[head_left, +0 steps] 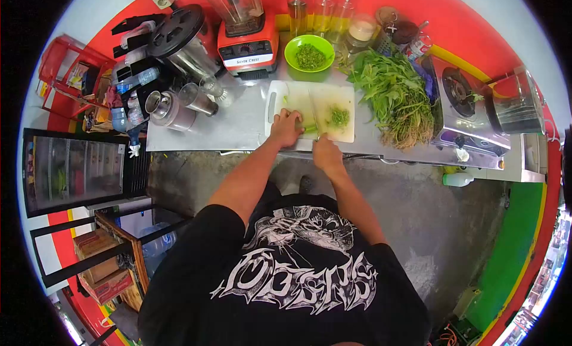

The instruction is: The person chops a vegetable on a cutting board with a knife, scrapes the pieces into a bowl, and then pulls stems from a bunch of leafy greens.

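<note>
Left hand (287, 129) pins crisp-looking green stalks (310, 129), best held mid-length, by white board's (298, 91) front edge; right hand (328, 152) clasps steel knife (315, 116).

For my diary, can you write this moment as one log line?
left hand: holding green stems on cutting board; right hand: gripping knife; chopped greens: on board, right of knife; lime-green bowl: behind board

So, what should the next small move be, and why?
Probably one more short slice with the knife: the right hand has its blade beside the green stems, which the left hand steadies on the cutting board. Some uncut length seems to remain between fingers and blade, while the chopped greens lie on the blade's other side.
</note>
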